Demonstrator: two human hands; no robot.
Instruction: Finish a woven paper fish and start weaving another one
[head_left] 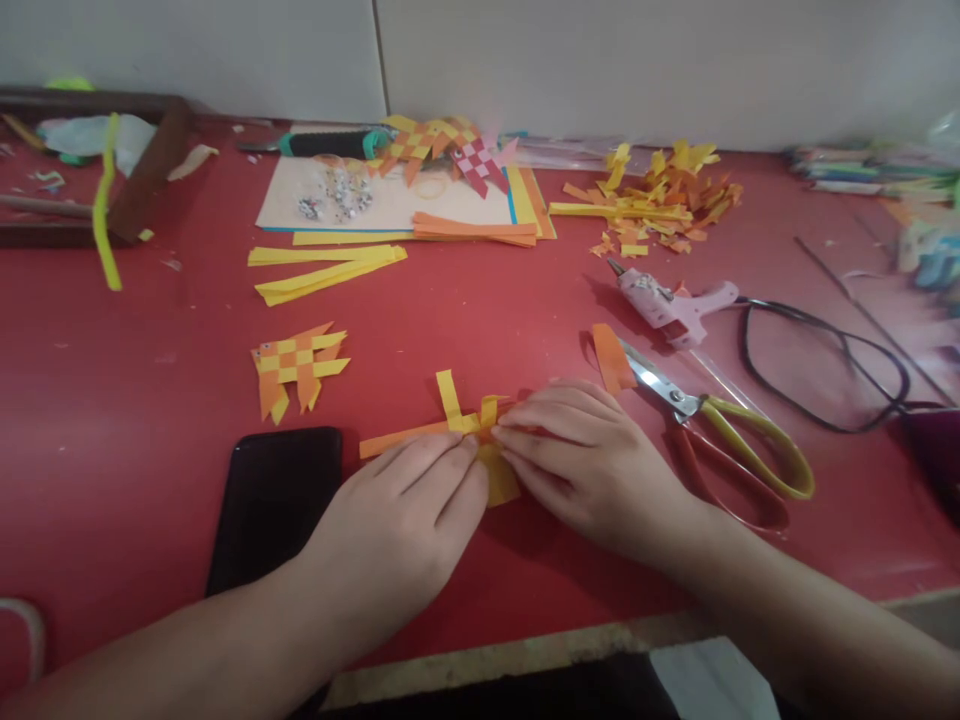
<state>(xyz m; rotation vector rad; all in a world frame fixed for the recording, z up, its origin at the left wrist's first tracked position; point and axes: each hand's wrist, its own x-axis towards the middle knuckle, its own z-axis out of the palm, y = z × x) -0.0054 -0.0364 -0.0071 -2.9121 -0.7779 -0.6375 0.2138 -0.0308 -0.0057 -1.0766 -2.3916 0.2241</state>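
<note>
Both hands meet over a small weave of yellow and orange paper strips (501, 478) near the table's front edge. My left hand (420, 500) presses its closed fingers on the weave's left part, where an orange strip end sticks out. From the right, my right hand (592, 460) pinches the other side, fingertips near a short upright yellow end. The fingers cover much of the weave. Left of it lies a finished woven paper fish (296, 365), checkered orange and yellow. Scissors (682, 405) with a yellow and a red handle rest right of my right hand, beside an orange paper piece (611, 358).
A black phone (277, 500) lies by my left wrist. Behind are yellow strips (322, 270), orange strips (472, 229), a paper-scrap pile (660, 200) and a cutter (330, 144). A pink glue gun (675, 305) with a black cord is at right; a brown tray (161, 150) stands back left.
</note>
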